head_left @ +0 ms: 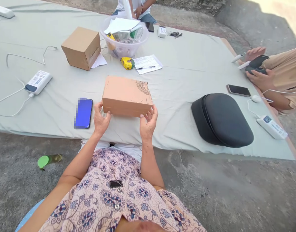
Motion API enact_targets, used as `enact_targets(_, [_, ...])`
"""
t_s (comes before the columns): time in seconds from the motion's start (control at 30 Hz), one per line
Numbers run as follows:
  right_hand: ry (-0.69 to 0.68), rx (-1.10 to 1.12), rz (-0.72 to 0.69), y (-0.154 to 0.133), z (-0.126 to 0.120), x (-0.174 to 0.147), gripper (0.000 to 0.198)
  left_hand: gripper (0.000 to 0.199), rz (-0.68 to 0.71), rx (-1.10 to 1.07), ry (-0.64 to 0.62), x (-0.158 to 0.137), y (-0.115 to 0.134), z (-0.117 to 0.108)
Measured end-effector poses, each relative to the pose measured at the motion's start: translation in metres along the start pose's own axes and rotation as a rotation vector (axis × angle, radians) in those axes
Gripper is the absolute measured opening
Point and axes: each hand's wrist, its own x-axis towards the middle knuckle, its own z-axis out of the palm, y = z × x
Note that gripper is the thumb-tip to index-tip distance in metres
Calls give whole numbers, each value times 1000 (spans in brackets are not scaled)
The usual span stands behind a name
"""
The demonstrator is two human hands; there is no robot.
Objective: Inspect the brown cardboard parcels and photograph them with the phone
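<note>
A brown cardboard box (127, 91) with dark scribbled lines on its top right corner is between my two hands, near the front edge of the table. My left hand (101, 120) grips its near left corner, thumb on the front face and fingers at the side. At the near right corner, my right hand (148, 122) holds it the same way. Whether the underside touches the cloth is hard to tell. To the left of my left hand lies a phone (84, 113) with a blue screen.
Behind stand a larger cardboard box (81, 48) and a full plastic basket (125, 48), with a yellow tape measure (127, 63) and paper sheet (149, 64). A black case (222, 120) sits right; a white power bank (38, 82) with cables lies left. Other people sit at the far and right edges.
</note>
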Motion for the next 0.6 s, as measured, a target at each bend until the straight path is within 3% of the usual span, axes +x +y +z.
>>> enact_targets(0.13, [-34, -120, 64, 17, 2, -4, 65, 43, -148, 0, -55, -10, -18, 3])
enact_targets(0.33, [-3, -88, 104, 9, -3, -2, 53, 65, -87, 15, -121, -10, -13, -8])
enact_targets(0.43, [13, -88, 125, 2, -4, 1, 47, 73, -86, 46, -92, -5, -5, -11])
enact_targets(0.6, [-21, 37, 123, 3, -7, -4, 44, 50, -75, -16, -72, -6, 3, -10])
